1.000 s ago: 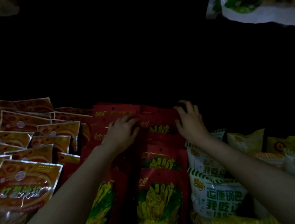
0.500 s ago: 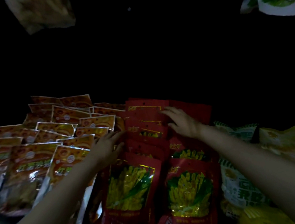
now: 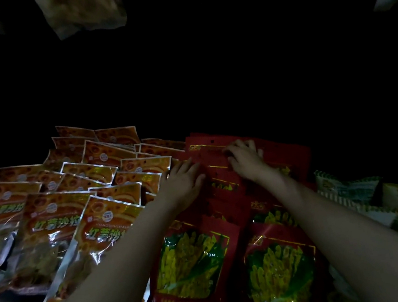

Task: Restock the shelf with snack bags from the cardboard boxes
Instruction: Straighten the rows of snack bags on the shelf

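Red snack bags (image 3: 276, 261) overlap in rows on the dim shelf, orange bags (image 3: 51, 219) left. Left hand (image 3: 181, 180) flat, fingers straight, on red bags; right hand (image 3: 245, 159) presses farther red bags, fingers spread.

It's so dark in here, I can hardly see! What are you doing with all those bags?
A person is tidying snack bags on a dim shelf. Both hands lie on the stack of red bags in the middle: the left hand lies flat at its left edge, beside the orange bags, and the right hand rests further back with its fingers bent. White and green bags lie to the right. No box is in view.
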